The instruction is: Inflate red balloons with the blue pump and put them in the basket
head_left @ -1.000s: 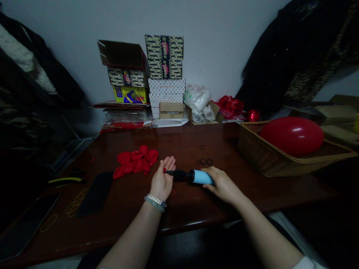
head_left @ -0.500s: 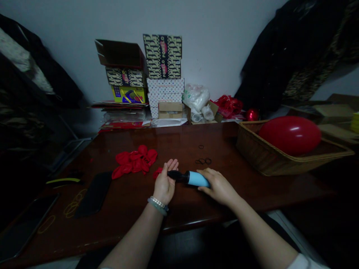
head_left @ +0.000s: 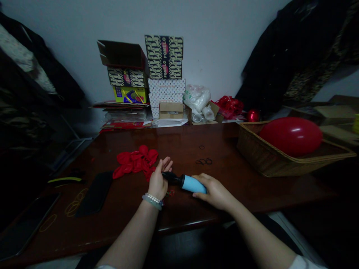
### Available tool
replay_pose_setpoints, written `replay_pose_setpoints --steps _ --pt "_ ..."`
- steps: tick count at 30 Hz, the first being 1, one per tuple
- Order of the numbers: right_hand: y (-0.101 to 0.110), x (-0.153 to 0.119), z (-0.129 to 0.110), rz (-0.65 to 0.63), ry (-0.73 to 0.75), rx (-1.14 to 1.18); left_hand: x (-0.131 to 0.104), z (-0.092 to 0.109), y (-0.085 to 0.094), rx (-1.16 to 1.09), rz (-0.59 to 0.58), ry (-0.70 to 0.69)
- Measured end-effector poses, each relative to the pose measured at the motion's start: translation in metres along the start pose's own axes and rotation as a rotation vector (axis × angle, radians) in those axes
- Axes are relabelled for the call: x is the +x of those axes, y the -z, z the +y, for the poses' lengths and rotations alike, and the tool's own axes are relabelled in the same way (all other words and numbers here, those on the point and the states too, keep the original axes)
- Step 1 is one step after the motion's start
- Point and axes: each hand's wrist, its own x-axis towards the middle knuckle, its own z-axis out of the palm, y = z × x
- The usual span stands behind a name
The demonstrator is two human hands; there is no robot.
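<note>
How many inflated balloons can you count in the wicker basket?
1: the large red balloon in the wicker basket, to the person's right. Others could be hidden behind the basket's near wall.

One left hand (head_left: 158, 184) and one right hand (head_left: 212, 190), two in all. One blue-and-black pump (head_left: 193, 184). Two bracelets (head_left: 152, 202), both on one wrist. One inflated red balloon (head_left: 291, 136) in one wicker basket (head_left: 260, 160); several limp red balloons (head_left: 134, 161) in one heap, too overlapped to number. Two flat dark slabs (head_left: 94, 194) on one counter (head_left: 179, 140). Yellow bands (head_left: 74, 206): one alone, plus a tangle of at least two. Black bands (head_left: 205, 161): one alone, plus at least two together. One shiny red ball (head_left: 252, 115). One yellow box (head_left: 130, 95).
</note>
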Motion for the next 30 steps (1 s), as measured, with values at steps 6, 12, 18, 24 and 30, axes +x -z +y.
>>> replay_pose_setpoints --steps 6,12,18,24,30 --pt "-0.028 0.002 0.0 0.158 -0.005 -0.152 -0.004 0.001 -0.006 -0.284 -0.036 0.03" --pt "-0.033 0.001 -0.002 0.269 0.031 -0.198 -0.01 0.011 -0.011 -0.284 0.03 -0.037" --pt "-0.038 0.003 -0.016 0.3 0.034 -0.265 -0.011 0.021 -0.012 -0.418 -0.087 0.001" --pt "-0.051 0.005 -0.025 0.314 0.029 -0.344 -0.007 0.021 -0.013 -0.356 0.005 0.001" --pt "-0.048 0.008 -0.02 0.347 0.03 -0.325 -0.004 0.02 -0.016 -0.302 0.064 -0.045"
